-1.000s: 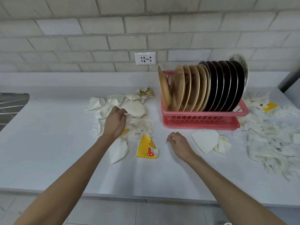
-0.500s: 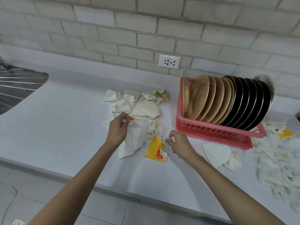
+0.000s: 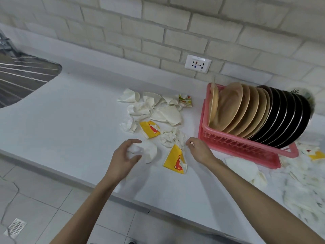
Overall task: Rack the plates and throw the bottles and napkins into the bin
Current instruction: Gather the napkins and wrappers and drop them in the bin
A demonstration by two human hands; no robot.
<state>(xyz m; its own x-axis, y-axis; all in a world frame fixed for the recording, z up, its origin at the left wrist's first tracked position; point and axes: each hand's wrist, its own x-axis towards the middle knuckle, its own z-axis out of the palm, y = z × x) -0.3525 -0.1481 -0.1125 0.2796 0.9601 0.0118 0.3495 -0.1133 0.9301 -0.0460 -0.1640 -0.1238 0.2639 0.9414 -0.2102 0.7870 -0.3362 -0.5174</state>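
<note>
Here, your left hand curls thumb and fingers round a white napkin near the front edge of the counter; the paper is blurred. Your right hand sits close by with its fingers bent at the fringe of a crumpled napkin, and you cannot tell whether it pinches anything. Between the two hands a yellow napkin printed with a red bear lies flat. Behind it, a heap of loose napkins spreads toward the back edge. Toward the right end of the counter, the pink rack holds tan plates and black plates standing on edge, leaning together. More napkins litter the right edge. A sink occupies the far left corner.
</note>
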